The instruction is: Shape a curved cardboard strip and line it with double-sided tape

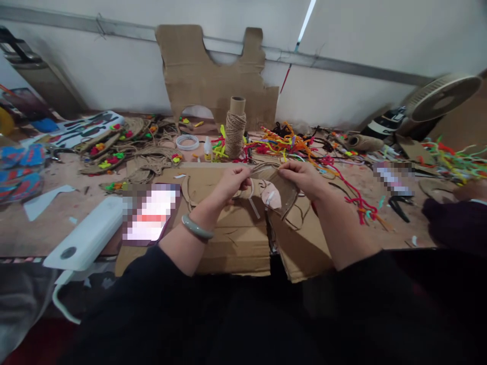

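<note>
On the far left of the table [57,223] lie blue and red patterned pieces [19,172], and nearer the front edge a long white device [87,235] rests at a slant. Behind it, braided jute soles [114,147] dotted with bright pom-poms are spread over the wood, with loose coils of jute cord [152,159] beside them. A phone with a lit screen [152,213] lies on the left part of a flattened cardboard sheet [228,243] that covers the middle of the table.

Over that sheet the left hand [232,183], with a pale green bangle [197,227] on its wrist, is closed in a pinch on the left end of a cut cardboard shape [276,190]. The right hand [302,177] is likewise closed, gripping the upper right edge of the same shape, so the piece is held up between both hands, just above the cardboard sheet and tilted toward the camera.

Behind the hands stands a spool of jute twine [235,133], upright, with a roll of clear tape [187,142] to its left and a large cut-out cardboard panel [213,76] leaning on the wall. Right of the spool a tangle of coloured pipe cleaners [289,142] spreads across the table, and a red one [353,197] trails toward the front. Farther right lie black pliers [399,208], more pipe cleaners [456,157], and a fan [441,99] at the back. At the right edge another person's dark sleeve [456,223] rests on the table.
</note>
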A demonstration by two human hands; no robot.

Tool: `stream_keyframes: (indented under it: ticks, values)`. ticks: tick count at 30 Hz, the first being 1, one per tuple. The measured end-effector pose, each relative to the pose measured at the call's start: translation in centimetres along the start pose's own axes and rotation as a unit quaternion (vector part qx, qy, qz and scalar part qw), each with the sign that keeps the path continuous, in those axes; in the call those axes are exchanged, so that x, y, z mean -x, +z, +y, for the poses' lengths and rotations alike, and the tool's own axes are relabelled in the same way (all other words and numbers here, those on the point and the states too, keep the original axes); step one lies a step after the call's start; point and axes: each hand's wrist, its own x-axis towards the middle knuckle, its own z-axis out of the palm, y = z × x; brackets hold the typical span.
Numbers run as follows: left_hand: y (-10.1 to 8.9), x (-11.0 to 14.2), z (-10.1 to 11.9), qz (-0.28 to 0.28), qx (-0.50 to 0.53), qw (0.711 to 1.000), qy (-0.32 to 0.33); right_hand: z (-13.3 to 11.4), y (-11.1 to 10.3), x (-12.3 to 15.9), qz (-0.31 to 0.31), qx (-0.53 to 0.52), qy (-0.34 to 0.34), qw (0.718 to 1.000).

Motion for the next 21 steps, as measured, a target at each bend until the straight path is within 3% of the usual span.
stream_keyframes:
  ticks: [4, 7, 16, 21]
  values:
    - [-0.1, -0.1, 0.0, 0.073, 0.091, 0.993, 0.028, 1.5, 1.6, -1.3, 0.037, -0.163, 0.037, 0.985]
    - [0.0, -0.2, 0.2, 0.1, 0.113, 0.988, 0.039, 2.4, 2.4, -1.9, 0.042, -0.227, 0.046, 0.972]
    - [-0.1, -1.0, 0.0, 0.147, 0.086, 0.984, 0.04, 4.2, 2.8, -1.6, 0.03, -0.254, 0.071, 0.964]
    - [0.0, -1.0, -0.2, 0.143, 0.077, 0.986, 0.047, 4.5, 2.8, -1.4, 0.037, -0.266, 0.081, 0.96]
